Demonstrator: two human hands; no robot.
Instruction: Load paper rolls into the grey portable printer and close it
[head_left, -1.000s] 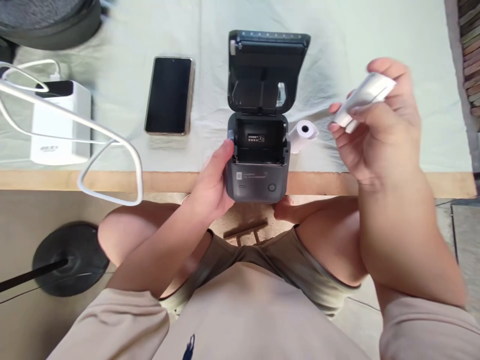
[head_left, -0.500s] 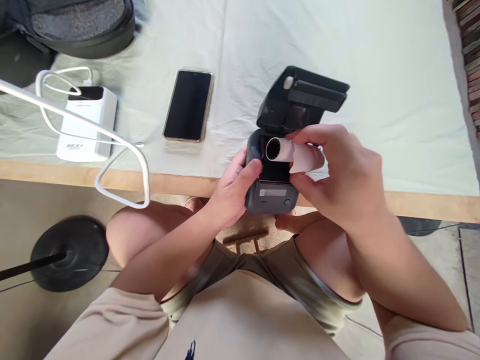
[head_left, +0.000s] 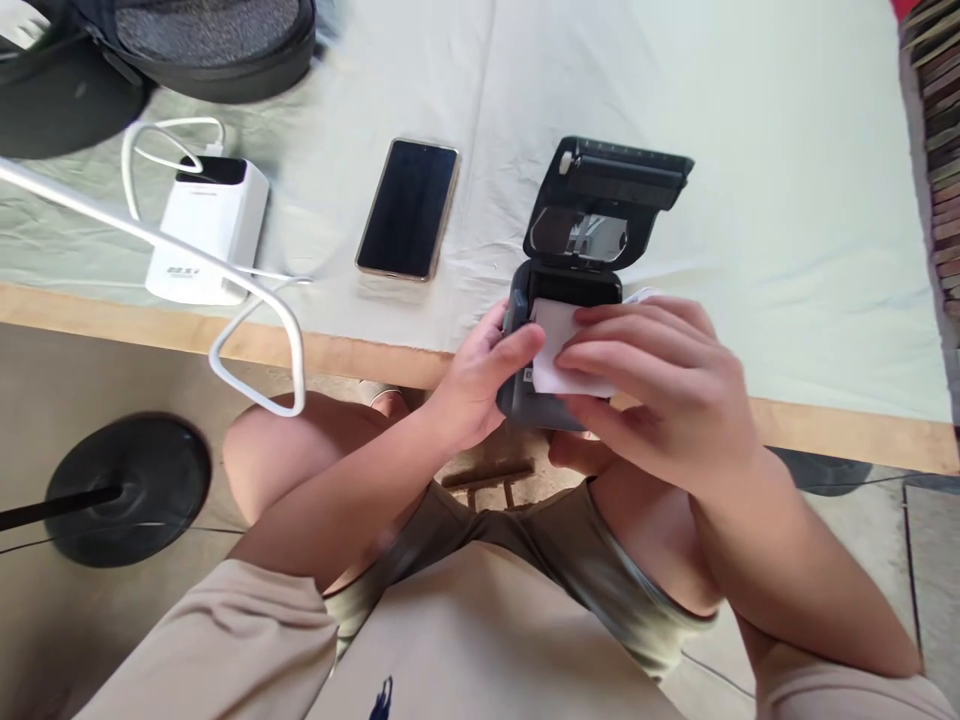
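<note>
A small dark grey printer [head_left: 525,400] sits at the table's front edge, its lid [head_left: 611,200] tipped open toward the back. My left hand [head_left: 480,375] grips the printer's left side, thumb on its rim. My right hand [head_left: 660,385] lies over the open compartment, fingers pressing a white paper roll [head_left: 559,345] down into it. Most of the roll and the printer's front are hidden under that hand. A bit of white shows past my right fingers; I cannot tell what it is.
A black phone [head_left: 409,208] lies screen up left of the printer on the pale cloth [head_left: 750,150]. A white power bank [head_left: 210,228] with a white cable [head_left: 247,300] sits far left. A dark bag [head_left: 202,40] is at the back left; a round black stand base [head_left: 127,490] rests on the floor.
My right hand brought the paper roll from the air at the right down into the printer's open compartment. My left hand kept its hold on the printer. The view shifted left.
</note>
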